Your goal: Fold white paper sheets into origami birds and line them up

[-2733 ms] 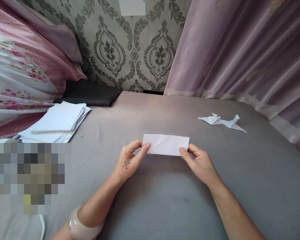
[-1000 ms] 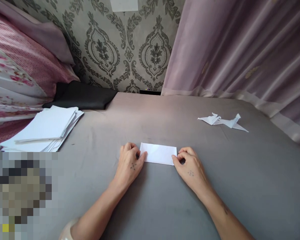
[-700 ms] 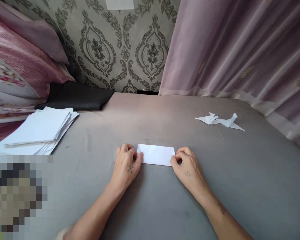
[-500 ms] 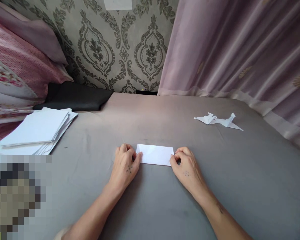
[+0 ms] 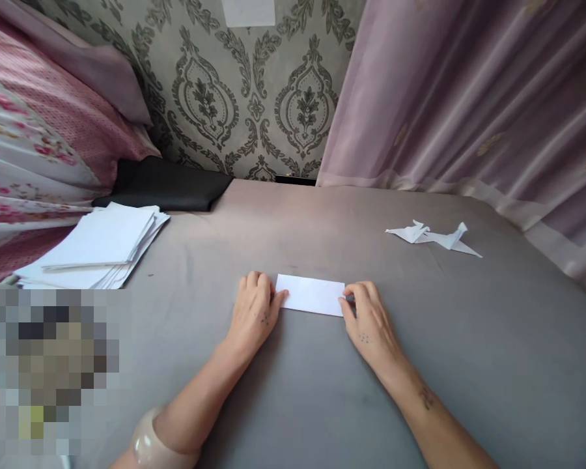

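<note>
A folded white paper strip (image 5: 310,295) lies flat on the grey sheet (image 5: 322,391) in front of me. My left hand (image 5: 254,312) rests at its left end, fingers curled and thumb tip pressing the paper's edge. At the strip's right end my right hand (image 5: 366,316) is curled too, its thumb and fingers pinching the corner. Both hands sit on the sheet, knuckles up.
A stack of white paper sheets (image 5: 102,241) lies at the left, with a black cloth (image 5: 166,185) behind it. Folded white paper figures (image 5: 432,236) lie at the right. Floral pillows (image 5: 39,143) rise at the left, patterned wallpaper and a mauve curtain (image 5: 469,98) at the back.
The paper was held up off the sheet as a longer strip; it now lies flat and shorter. Both hands have come down onto its ends and keep pressing there.
</note>
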